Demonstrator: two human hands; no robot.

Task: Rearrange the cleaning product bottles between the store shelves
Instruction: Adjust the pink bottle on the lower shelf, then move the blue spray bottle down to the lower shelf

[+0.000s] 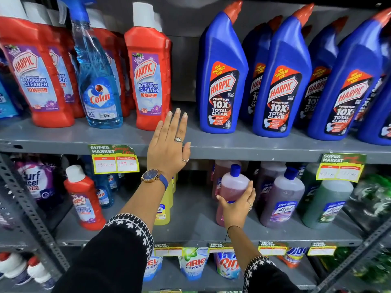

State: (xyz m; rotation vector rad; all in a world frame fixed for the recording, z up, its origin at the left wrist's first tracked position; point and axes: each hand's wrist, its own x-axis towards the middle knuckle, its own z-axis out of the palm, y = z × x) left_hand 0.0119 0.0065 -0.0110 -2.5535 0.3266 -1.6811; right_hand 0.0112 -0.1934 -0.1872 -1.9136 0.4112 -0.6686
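Observation:
My left hand is open, fingers spread flat, just in front of the upper shelf edge, right beside a red Harpic bathroom cleaner bottle without holding it. My right hand grips a pink Lizol bottle with a blue cap standing on the middle shelf. Blue Harpic toilet cleaner bottles line the upper shelf to the right. A blue Colin spray bottle stands among more red Harpic bottles at the left.
On the middle shelf stand a purple Lizol bottle, a green one, a yellow bottle behind my left arm and a small red Harpic bottle. Detergent pouches fill the lowest shelf. Price tags hang from shelf edges.

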